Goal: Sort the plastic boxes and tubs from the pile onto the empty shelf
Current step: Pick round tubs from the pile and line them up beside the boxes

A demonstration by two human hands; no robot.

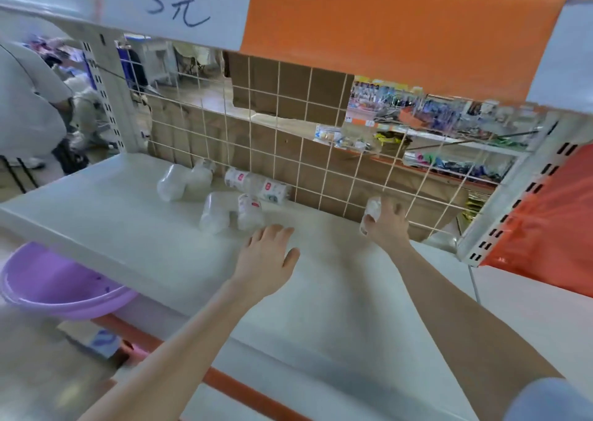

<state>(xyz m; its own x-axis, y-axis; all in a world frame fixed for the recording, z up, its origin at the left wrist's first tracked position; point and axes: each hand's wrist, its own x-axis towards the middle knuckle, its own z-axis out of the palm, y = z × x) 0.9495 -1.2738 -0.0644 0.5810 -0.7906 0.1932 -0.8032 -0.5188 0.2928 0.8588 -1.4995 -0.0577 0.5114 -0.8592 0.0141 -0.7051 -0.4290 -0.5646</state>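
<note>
R hand (pixel 386 225) grips tub (pixel 372 209), shelf (pixel 128 215) rear.

Tubs (pixel 224 196) on shelf (pixel 128 215) before wire grid (pixel 288 151), basin (pixel 61 286) below left.

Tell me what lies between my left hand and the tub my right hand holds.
Bare shelf only, between left hand and tub, in the head view.

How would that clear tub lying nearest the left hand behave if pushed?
The tub lies on its side and looks round, so it would probably roll across the smooth shelf. It looks thin, see-through and empty, so it is likely light. Its glossy wrap may be slippery.
</note>
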